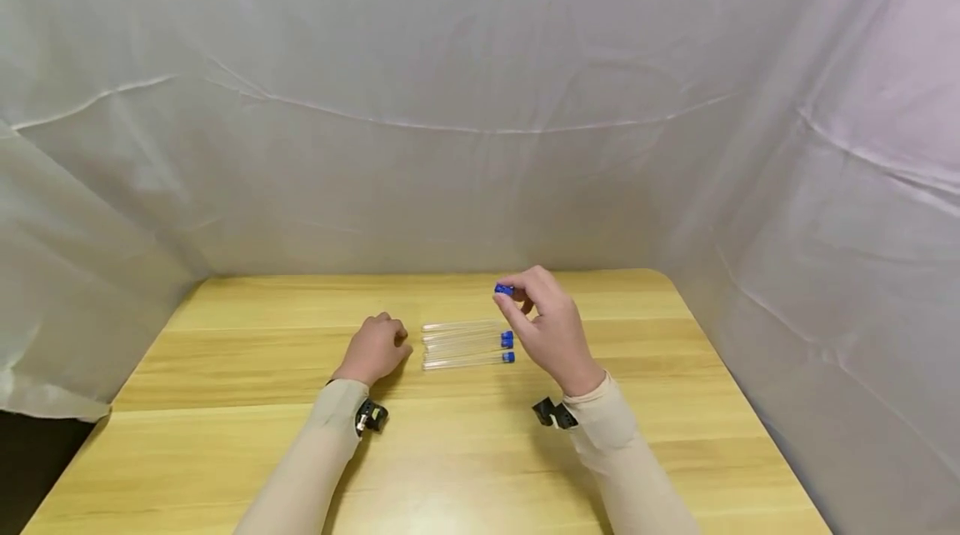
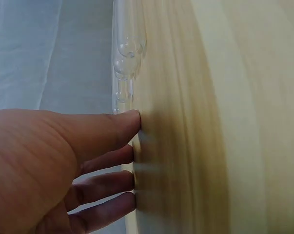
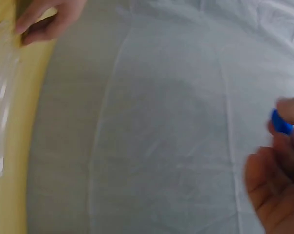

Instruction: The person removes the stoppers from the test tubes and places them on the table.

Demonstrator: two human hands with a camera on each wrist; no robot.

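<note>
Two sleeved forearms come in from the near table edge, a small black wrist camera [image 1: 371,416] on the left one and another [image 1: 553,412] on the right. Left hand [image 1: 373,349] rests on the wooden table [image 1: 225,435], fingers loosely curled with tips on the wood, holding nothing, just beside the round closed ends of the tubes [image 2: 126,58]. Right hand [image 1: 546,325] is lifted off the table, thumb and forefinger pinching a small blue cap [image 1: 504,290] above the far right end of the tube row; remaining fingers loosely bent. Between the hands lie clear test tubes [image 1: 465,343] side by side, lengthwise left to right; exact count unclear. The two nearest tubes have blue caps [image 1: 507,348] on their right ends; the farther ones look uncapped. White draped cloth [image 1: 480,102] backs the table on all sides.
</note>
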